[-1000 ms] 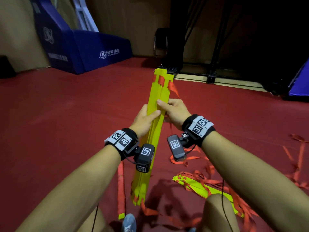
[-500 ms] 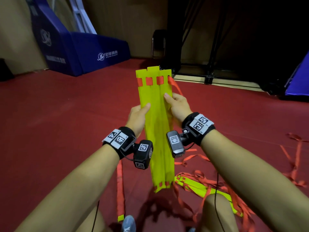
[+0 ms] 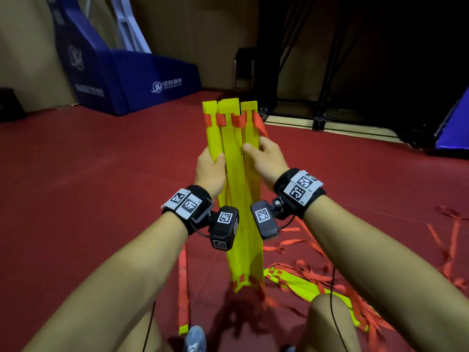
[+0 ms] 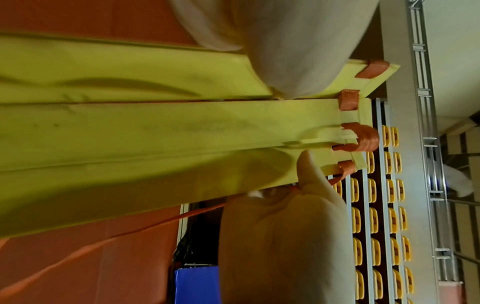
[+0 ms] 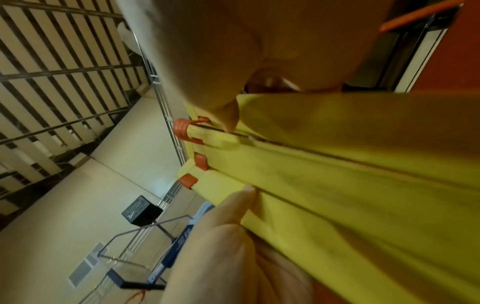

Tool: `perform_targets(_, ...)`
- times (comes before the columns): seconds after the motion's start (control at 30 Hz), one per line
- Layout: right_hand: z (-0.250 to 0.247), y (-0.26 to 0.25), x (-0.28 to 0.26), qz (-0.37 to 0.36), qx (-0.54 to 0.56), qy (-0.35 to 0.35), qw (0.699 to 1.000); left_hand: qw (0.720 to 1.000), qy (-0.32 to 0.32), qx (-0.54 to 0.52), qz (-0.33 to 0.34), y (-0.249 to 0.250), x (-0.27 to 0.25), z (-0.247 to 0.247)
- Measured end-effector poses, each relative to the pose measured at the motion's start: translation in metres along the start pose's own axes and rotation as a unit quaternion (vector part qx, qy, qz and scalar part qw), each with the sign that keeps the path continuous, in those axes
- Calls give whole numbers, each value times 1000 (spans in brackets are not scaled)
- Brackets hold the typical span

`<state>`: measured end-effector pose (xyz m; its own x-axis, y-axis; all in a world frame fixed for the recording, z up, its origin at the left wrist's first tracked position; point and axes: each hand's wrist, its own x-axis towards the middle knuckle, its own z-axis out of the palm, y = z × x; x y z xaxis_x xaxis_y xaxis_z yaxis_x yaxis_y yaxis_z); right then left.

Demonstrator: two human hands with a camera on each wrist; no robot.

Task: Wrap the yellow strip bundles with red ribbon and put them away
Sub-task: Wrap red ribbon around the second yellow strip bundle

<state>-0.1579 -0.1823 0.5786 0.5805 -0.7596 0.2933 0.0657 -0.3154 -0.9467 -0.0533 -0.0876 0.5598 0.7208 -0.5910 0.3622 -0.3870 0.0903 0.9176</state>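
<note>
Standing upright at frame centre, a bundle of long flat yellow plastic strips (image 3: 238,179), linked by red ribbon loops (image 3: 238,120) near its top, is gripped by left hand (image 3: 209,171) and right hand (image 3: 266,161), thumbs in front.

floor (image 3: 88,186) red; wall (image 3: 203,26) tan; blue padded base (image 3: 137,72); dark metal stands (image 3: 326,80)

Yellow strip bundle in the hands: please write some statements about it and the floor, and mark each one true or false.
1. The left hand and the right hand hold the yellow strip bundle upright. True.
2. Blue ribbon joins the strips near the top. False: it is red ribbon.
3. A second yellow bundle lies on the floor near a knee. True.
4. The right hand is empty. False: it pinches the bundle's right strip.
</note>
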Motion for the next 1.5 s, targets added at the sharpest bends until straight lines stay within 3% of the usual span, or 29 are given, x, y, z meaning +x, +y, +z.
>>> perform_targets(0.17,5,-3,-15,-38,16,-64,997,999,-35,20,22,7,-4,0)
perform_targets(0.27,9,3,-14,-57,-84,-10,995,998,-36,46,5,14,-10,1)
perform_targets(0.4,15,9,-15,-57,-109,29,992,997,-64,3,-40,15,-10,6)
perform_targets(0.57,23,1,-22,-53,-72,-91,992,988,-110,-71,-80,7,-9,7)
perform_targets(0.67,21,8,-20,-24,-76,-126,989,982,-134,-99,-84,-6,-7,0)
perform_targets(0.73,20,8,-21,-23,-84,-134,987,987,-116,-85,-67,-14,-7,-2)
perform_targets(0.87,17,-4,-19,-3,-67,-53,996,978,-60,-184,-80,-12,-2,-7)
perform_targets(1.0,14,-4,-14,-35,-83,32,995,966,-82,-224,-99,-9,4,-20)
perform_targets(1.23,22,0,-10,-41,-47,23,998,978,-39,-181,-92,-14,7,-20)
perform_targets(1.37,24,-1,-15,-13,-43,14,999,954,-67,-265,-124,-6,7,-19)
perform_targets(1.5,26,-8,-19,-10,17,-5,1000,972,-72,-200,-101,-10,6,-13)
